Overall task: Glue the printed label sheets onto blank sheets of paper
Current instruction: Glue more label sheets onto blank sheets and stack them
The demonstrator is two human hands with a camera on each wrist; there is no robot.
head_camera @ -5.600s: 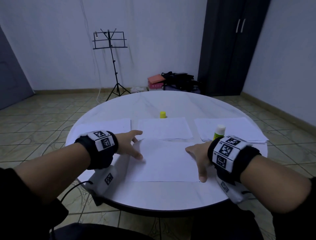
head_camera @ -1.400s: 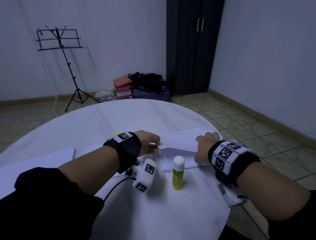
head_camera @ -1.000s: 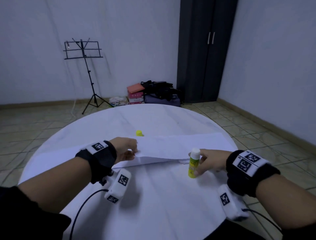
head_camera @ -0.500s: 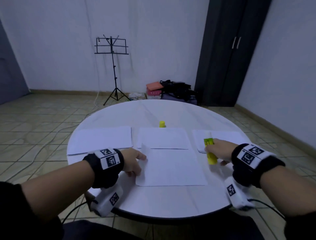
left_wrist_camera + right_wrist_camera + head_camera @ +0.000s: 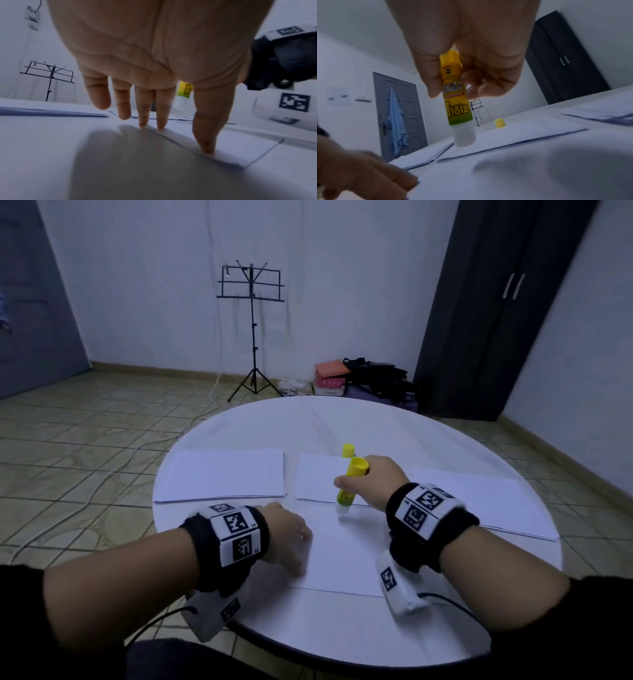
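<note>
right hand (image 5: 375, 486) fingers clamp a yellow cylindrical glue stick (image 5: 456, 100), white end down. left hand (image 5: 286, 534) fingers, straight and slightly apart, press a flat white sheet (image 5: 342, 556) on the round desk (image 5: 342, 635).

Both forearms reach forward, wrists banded.
Left hand (image 5: 286, 534) lies palm-down, fingers (image 5: 162, 108) straight; right hand (image 5: 375, 486) is raised, fingers (image 5: 426, 75) curled.
</note>
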